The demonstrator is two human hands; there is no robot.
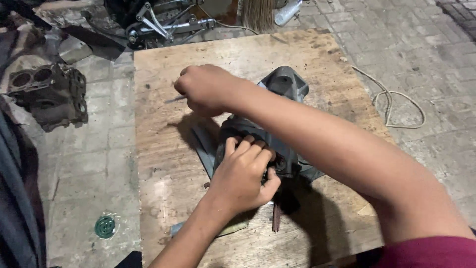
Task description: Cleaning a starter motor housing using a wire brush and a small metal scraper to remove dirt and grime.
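A grey metal motor housing (pixel 285 84) lies on a worn wooden board (pixel 163 164). My left hand (pixel 245 173) is wrapped around the near end of the housing, fingers curled over its top. My right hand (pixel 206 89) reaches across above the housing and is closed on a thin metal tool (pixel 174 99) whose tip sticks out to the left. A flat grey metal strip (pixel 204 149) lies under the housing on the left. A dark rod (pixel 276 218) pokes out from below my left hand.
The board rests on paved ground. A dark engine block (pixel 47 94) sits at the left, a metal frame (pixel 168 25) at the top, a white cord (pixel 396 104) at the right, a green round cap (pixel 105 227) at the lower left.
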